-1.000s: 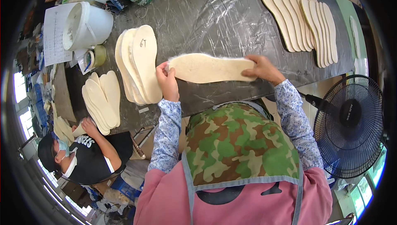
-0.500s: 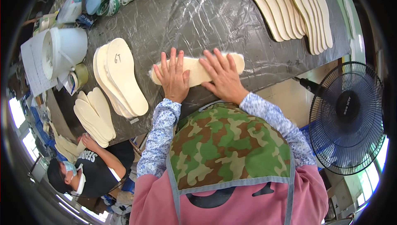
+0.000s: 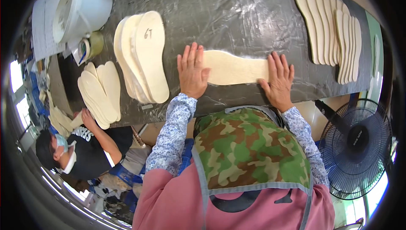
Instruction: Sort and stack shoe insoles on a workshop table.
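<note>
A cream insole (image 3: 237, 68) lies crosswise on the dark, plastic-covered table (image 3: 237, 14) in front of me. On its left end rests my left hand (image 3: 193, 74), flat, fingers stretched out and pointing away from me. My right hand (image 3: 280, 80) lies at the opposite end, palm down with the thumb spread from the fingers. Both hands cover the insole's tips. Left of my left hand is a stack of larger insoles (image 3: 150, 57), the top one marked by hand. Smaller insoles (image 3: 101, 97) fan out beyond that stack.
Two overlapping rows of insoles (image 3: 323, 27) lie at the far right. A white bucket (image 3: 91, 8), tape rolls (image 3: 96, 42) and a paper sheet (image 3: 43, 31) stand at the left. A black fan (image 3: 355, 145) is at the right; a masked co-worker (image 3: 84, 141) sits at the left edge.
My hands have moved apart to the insole's two ends. The fuzzy white edging seen around it earlier no longer shows. The view has shifted, and the scissors are out of sight.
</note>
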